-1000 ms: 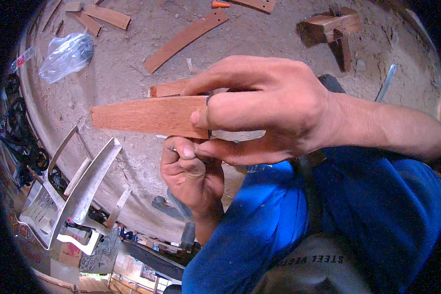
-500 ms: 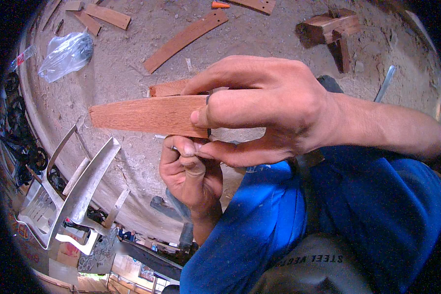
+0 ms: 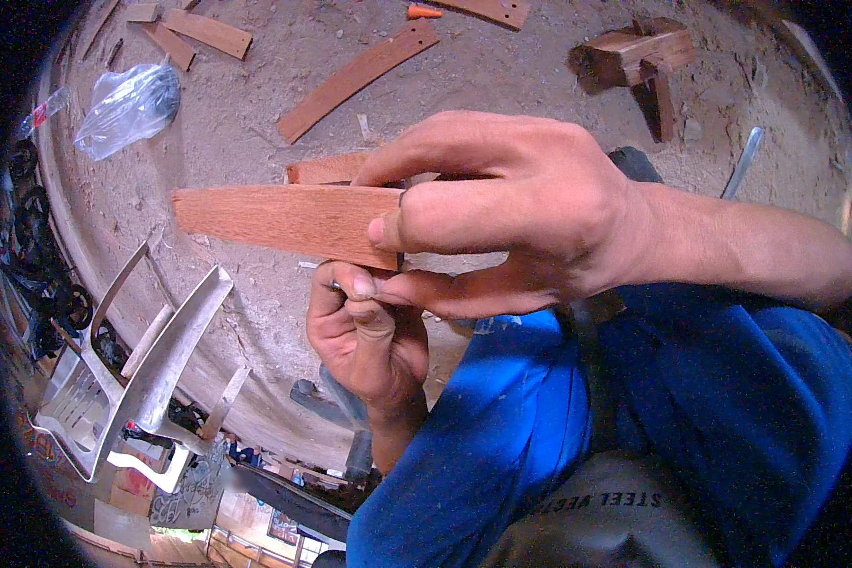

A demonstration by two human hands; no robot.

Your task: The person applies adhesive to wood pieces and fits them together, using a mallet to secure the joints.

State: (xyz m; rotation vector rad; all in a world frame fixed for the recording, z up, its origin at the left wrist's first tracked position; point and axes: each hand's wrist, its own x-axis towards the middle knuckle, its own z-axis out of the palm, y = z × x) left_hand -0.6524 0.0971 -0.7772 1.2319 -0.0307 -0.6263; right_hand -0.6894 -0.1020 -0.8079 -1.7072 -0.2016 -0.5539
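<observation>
A tapered reddish-brown wooden piece (image 3: 284,222) lies across the middle of the view, its narrower end to the left. My right hand (image 3: 530,213) reaches in from the right and grips the wider end, which has a dark edge. Just below that end, my left hand (image 3: 369,336) is closed in a pinch, its fingertips meeting my right thumb. A tiny glint shows at the left fingers, but what they pinch is too small to name. Behind the held piece, a second wooden piece (image 3: 327,168) is partly hidden by it and by my right fingers.
On the dirt floor are a wooden strip (image 3: 355,80), further boards (image 3: 208,33), an orange object (image 3: 424,12), a clear plastic bag (image 3: 128,109), a wooden block-like tool (image 3: 634,57) and a metal bar (image 3: 743,163). A white plastic chair (image 3: 133,398) lies tipped at left.
The wider end of the wooden piece has dipped slightly. My left hand has shifted a little to the left; both hands keep nearly the same grip.
</observation>
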